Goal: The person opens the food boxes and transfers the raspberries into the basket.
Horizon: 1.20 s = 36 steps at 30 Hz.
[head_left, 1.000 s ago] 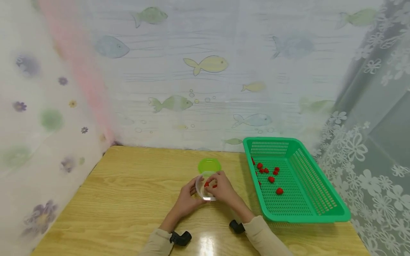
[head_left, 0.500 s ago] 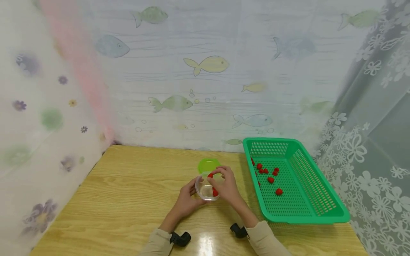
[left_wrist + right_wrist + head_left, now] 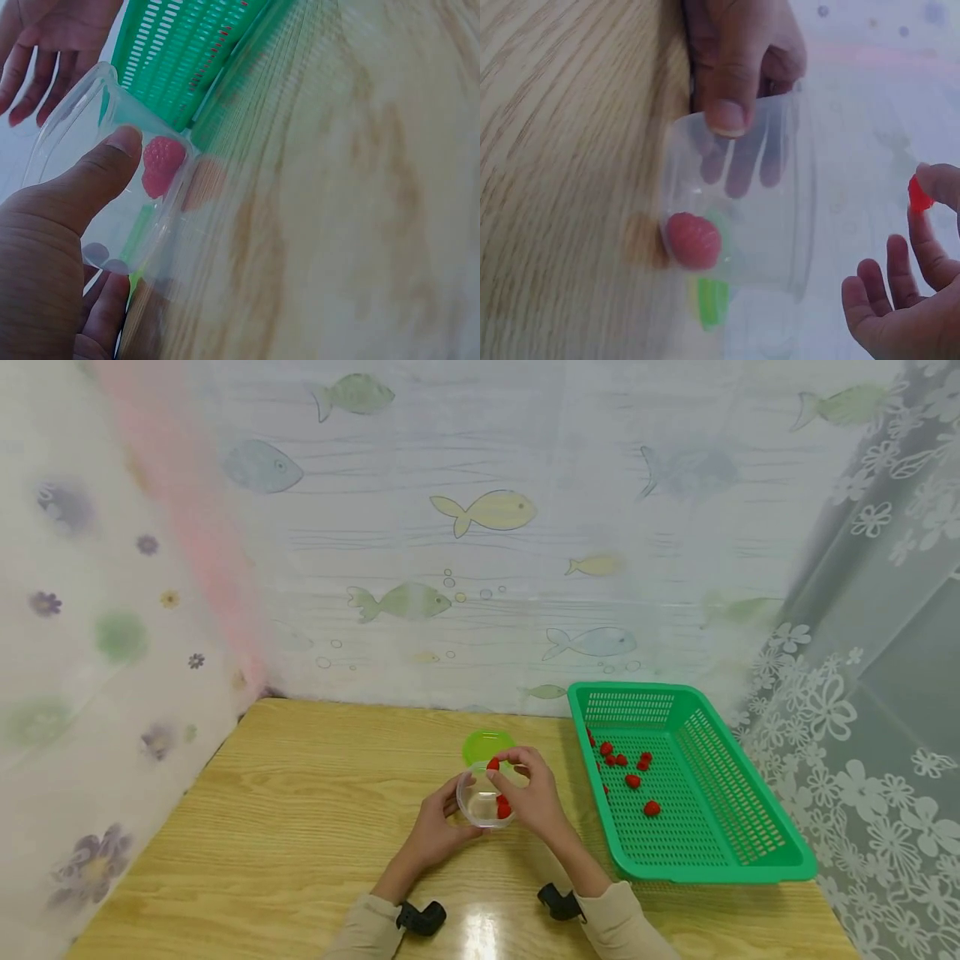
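In the head view my left hand (image 3: 437,828) grips a clear plastic tub (image 3: 474,814) low over the wooden table. Its thumb presses one side and its fingers wrap the other, as the left wrist view shows. Bumpy red berries (image 3: 503,811) lie in the tub's right side; one berry (image 3: 694,241) shows large through the wall in the right wrist view. Over the rim, my right hand (image 3: 536,793) pinches a single red berry (image 3: 919,194) between thumb and index finger, the other fingers loosely bent. A light green lid (image 3: 486,746) lies just behind the tub.
A large green plastic basket (image 3: 697,810) stands on the table at the right, with several red berries (image 3: 633,782) scattered mostly along its left half. Wood-grain tabletop (image 3: 300,810) extends to the left. A fish-patterned curtain (image 3: 480,568) hangs behind.
My right hand has risen from inside the tub to just over its rim, with the pinched berry, uncovering red berries inside. My left hand and the tub have barely moved.
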### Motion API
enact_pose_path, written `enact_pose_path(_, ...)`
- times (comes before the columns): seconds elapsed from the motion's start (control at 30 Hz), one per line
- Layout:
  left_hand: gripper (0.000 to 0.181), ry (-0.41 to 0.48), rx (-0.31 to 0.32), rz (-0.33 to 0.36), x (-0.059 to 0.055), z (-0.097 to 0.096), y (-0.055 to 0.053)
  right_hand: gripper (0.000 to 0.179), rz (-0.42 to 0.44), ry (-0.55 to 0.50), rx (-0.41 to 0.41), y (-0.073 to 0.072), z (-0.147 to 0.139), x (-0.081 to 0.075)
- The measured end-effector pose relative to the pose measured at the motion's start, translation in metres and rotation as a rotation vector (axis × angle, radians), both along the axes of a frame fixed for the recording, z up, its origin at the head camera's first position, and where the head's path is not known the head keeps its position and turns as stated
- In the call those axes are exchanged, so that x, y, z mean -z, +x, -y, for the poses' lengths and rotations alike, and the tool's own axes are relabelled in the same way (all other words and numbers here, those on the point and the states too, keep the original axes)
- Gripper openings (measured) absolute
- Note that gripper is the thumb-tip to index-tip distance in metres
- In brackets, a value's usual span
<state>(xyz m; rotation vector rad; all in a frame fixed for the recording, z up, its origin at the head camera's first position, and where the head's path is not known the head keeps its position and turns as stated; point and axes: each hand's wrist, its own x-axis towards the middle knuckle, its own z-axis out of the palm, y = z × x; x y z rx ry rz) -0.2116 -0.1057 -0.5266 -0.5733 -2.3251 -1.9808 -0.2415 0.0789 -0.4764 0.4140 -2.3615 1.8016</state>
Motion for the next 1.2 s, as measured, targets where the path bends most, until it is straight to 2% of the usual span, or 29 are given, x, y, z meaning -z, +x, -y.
enact_pose_path(0.3, 0.087, 0.011, -0.005, 0.021, 0.0, -0.001, 0.0, 0.018, 0.028, -0.062, -0.082, 0.013, -0.004, -0.017)
enact_pose_path(0.47, 0.087, 0.014, -0.006, 0.026, 0.002, -0.002, -0.001, 0.02, 0.026, -0.044, -0.118, 0.022, -0.01, -0.027)
enact_pose_path(0.7, 0.092, -0.015, -0.03, 0.009, 0.029, 0.0, -0.013, 0.021, 0.003, -0.079, -0.199, 0.032, -0.023, -0.037)
enact_pose_path(0.77, 0.091, -0.019, -0.037, 0.002, 0.033, 0.002, -0.015, 0.021, 0.018, -0.082, -0.218, 0.034, -0.027, -0.041)
enact_pose_path(1.03, 0.089, 0.006, -0.009, 0.004, 0.035, 0.004, -0.015, 0.026, 0.069, -0.066, -0.253, 0.045, -0.061, -0.065)
enact_pose_path(1.2, 0.09, -0.005, -0.014, 0.016, 0.036, 0.004, -0.015, 0.03, 0.117, -0.036, -0.258, 0.045, -0.091, -0.08)
